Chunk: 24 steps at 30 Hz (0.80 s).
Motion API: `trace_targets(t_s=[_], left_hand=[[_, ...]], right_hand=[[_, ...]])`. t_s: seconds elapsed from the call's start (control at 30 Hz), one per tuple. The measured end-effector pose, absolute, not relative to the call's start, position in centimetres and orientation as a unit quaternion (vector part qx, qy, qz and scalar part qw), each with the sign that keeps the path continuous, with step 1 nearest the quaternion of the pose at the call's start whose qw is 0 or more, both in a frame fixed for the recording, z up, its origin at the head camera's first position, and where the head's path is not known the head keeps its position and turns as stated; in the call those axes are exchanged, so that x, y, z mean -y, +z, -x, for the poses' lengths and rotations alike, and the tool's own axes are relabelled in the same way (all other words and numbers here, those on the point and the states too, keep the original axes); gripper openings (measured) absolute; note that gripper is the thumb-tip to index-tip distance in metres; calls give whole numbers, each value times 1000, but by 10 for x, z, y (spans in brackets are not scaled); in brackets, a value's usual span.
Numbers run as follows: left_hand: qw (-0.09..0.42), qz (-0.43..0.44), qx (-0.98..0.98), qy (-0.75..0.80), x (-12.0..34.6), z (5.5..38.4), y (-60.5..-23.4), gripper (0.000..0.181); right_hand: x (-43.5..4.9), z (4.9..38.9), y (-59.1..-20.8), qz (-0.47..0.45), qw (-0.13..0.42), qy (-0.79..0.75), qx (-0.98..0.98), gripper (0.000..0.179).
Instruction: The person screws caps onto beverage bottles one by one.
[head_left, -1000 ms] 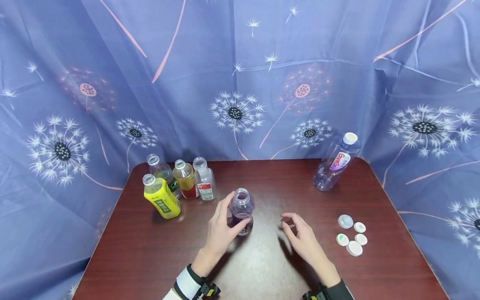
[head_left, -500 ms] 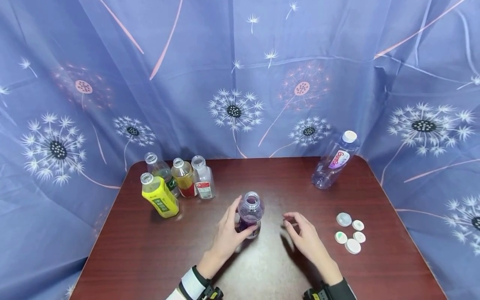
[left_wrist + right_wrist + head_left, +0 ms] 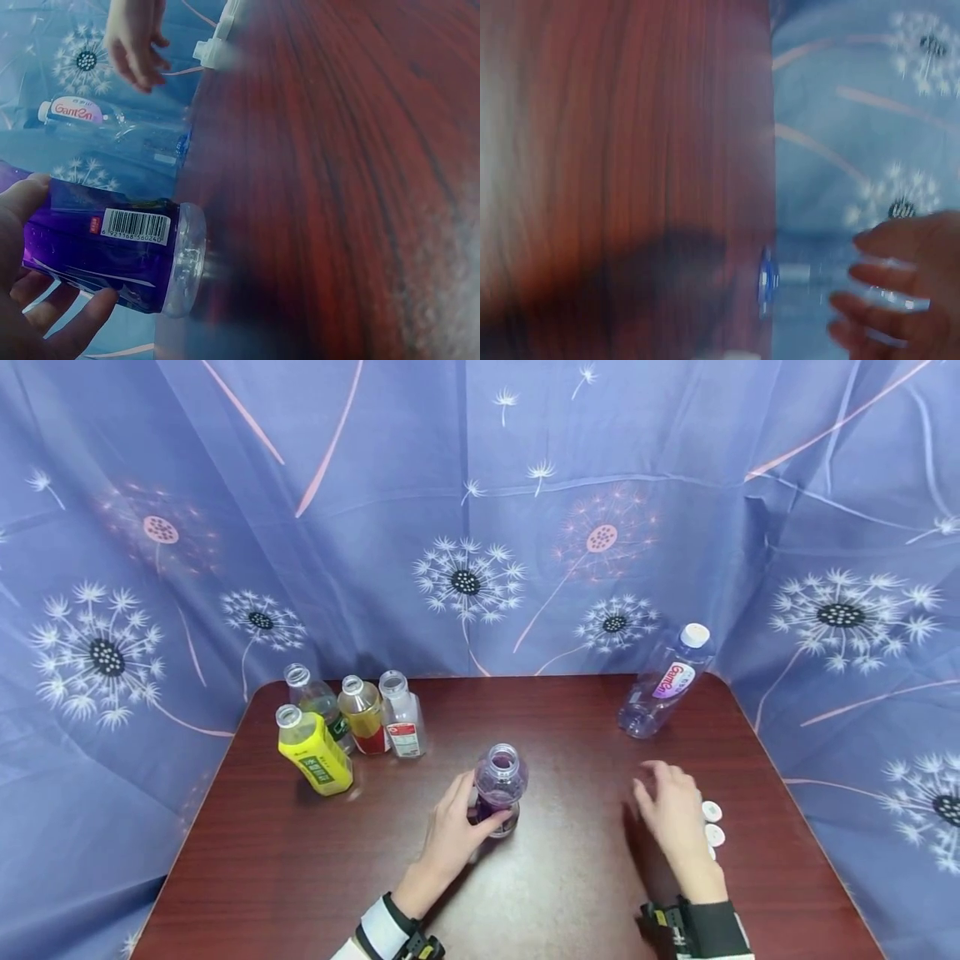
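Note:
My left hand [image 3: 448,827] grips a clear plastic bottle [image 3: 502,785] with a purple label, thumb on the near side and fingers round the far side. The bottle stands uncapped at the middle of the table, its mouth facing up. In the left wrist view, a barcode shows on the purple bottle [image 3: 105,247], near its base. To the right, my right hand [image 3: 675,818] hovers over the table with loosely bent fingers and nothing in them. It overlaps a group of bottle caps [image 3: 712,811], hiding several and leaving a few white ones visible beside it.
At the back left stand several uncapped bottles, among them a yellow one [image 3: 318,760] and one with a red-and-white label [image 3: 405,731]. A tall clear bottle [image 3: 663,689] with a white cap stands at the back right. A blue dandelion curtain [image 3: 480,510] hangs behind the table.
My left hand has shifted the purple-labelled bottle slightly rightward, then held it there. My right hand has moved right from the middle of the table, over the caps.

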State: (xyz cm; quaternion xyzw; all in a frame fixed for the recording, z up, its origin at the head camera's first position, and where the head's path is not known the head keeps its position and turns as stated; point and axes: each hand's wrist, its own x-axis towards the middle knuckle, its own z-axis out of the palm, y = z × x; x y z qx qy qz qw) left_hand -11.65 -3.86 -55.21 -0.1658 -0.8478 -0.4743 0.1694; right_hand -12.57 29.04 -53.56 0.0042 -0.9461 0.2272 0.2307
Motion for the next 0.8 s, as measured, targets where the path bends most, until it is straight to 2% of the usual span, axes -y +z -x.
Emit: trace_targets(t_s=[0.17, 0.33, 0.5, 0.6, 0.8], left_hand=[[179, 167, 859, -450, 41, 117, -554, 70], [171, 168, 861, -449, 42, 117, -553, 70], [166, 166, 859, -455, 42, 116, -553, 71], [171, 165, 862, -449, 42, 116, -553, 70], [175, 167, 862, -445, 41, 118, -554, 69]], right_hand=[[-311, 123, -543, 110, 226, 147, 957, 41], [-317, 116, -551, 154, 159, 134, 966, 37], [-320, 114, -554, 150, 94, 146, 973, 36], [-321, 118, -553, 130, 99, 151, 975, 36], [-306, 129, -536, 74, 156, 213, 962, 37]])
